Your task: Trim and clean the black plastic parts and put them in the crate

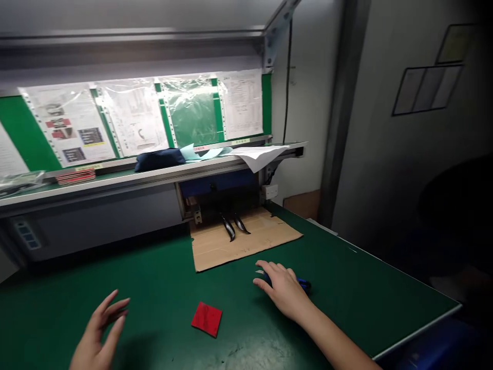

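My left hand (99, 334) is at the lower left, above the green tabletop, with its fingers apart and nothing in them. On the right, my right hand (285, 290) is over a blue-handled utility knife (305, 284). The knife's pale tip shows between thumb and forefinger, which are spread apart, and its blue end sticks out past the wrist side. The palm hides the knife's middle. Between my hands lies a small red square piece (207, 319), flat on the table and touched by neither hand.
A cardboard sheet (246, 246) lies at the back, with two black curved pieces (228, 228) on it below a blue-fronted unit (223, 184). Above runs a shelf (115, 181) holding a dark blue pouch (159, 160), papers (257, 154) and a red stack (76, 176). The table's right edge (416, 331) slants forward.
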The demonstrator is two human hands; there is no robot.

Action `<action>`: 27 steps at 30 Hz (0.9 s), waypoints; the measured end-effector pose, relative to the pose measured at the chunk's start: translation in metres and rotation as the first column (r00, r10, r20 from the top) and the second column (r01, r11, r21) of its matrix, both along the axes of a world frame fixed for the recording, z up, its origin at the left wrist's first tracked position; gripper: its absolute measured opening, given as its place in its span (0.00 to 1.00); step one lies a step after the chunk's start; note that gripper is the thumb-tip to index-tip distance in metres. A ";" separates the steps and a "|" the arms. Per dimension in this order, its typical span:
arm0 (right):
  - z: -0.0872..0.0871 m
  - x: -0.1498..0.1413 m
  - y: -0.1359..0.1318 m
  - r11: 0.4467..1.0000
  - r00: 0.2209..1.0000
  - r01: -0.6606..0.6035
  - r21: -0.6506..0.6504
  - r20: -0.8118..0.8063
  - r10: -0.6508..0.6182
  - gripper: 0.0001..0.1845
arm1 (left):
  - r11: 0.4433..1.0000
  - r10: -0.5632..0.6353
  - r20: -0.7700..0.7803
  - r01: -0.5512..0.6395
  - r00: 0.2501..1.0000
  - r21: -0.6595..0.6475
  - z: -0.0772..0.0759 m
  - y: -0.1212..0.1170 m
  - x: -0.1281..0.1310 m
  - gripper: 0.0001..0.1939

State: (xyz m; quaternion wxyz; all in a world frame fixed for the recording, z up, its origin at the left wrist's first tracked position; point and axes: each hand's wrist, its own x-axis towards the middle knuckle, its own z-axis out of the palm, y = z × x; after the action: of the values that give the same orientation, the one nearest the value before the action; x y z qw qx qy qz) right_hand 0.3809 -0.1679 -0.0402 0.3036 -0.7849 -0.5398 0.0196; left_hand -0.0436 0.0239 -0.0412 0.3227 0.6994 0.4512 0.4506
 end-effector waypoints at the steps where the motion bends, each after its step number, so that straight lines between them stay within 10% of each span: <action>1: -0.005 0.006 -0.003 1.000 1.000 0.023 -0.015 0.020 -0.023 0.24 | 0.990 -0.116 0.041 0.119 0.992 -0.077 0.004 -0.002 0.037 0.34; 6: -0.023 0.014 -0.011 0.994 0.994 0.077 -0.082 0.086 -0.070 0.29 | 0.876 -0.400 0.143 0.423 0.905 -0.230 0.015 0.015 0.227 0.33; 14: -0.019 0.010 -0.014 0.985 0.982 0.157 -0.063 0.113 -0.150 0.22 | 0.891 -0.055 0.147 0.115 0.988 -0.440 0.022 0.061 0.409 0.27; 21: -0.022 0.014 -0.006 0.989 0.979 0.150 -0.005 0.143 -0.148 0.20 | 0.696 -0.141 0.450 0.411 0.882 -0.588 0.025 0.048 0.451 0.18; 27: -0.026 0.016 -0.005 0.985 0.950 0.158 0.071 0.259 -0.172 0.13 | 0.531 -0.278 0.725 0.730 0.631 -0.431 0.029 0.000 0.351 0.22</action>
State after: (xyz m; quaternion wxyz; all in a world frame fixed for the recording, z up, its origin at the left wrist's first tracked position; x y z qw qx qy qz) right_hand 0.3969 -0.1727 -0.0658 0.2488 -0.8150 -0.5083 -0.1243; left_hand 0.3075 0.0239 -0.0126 0.8013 0.4563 0.2280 0.3127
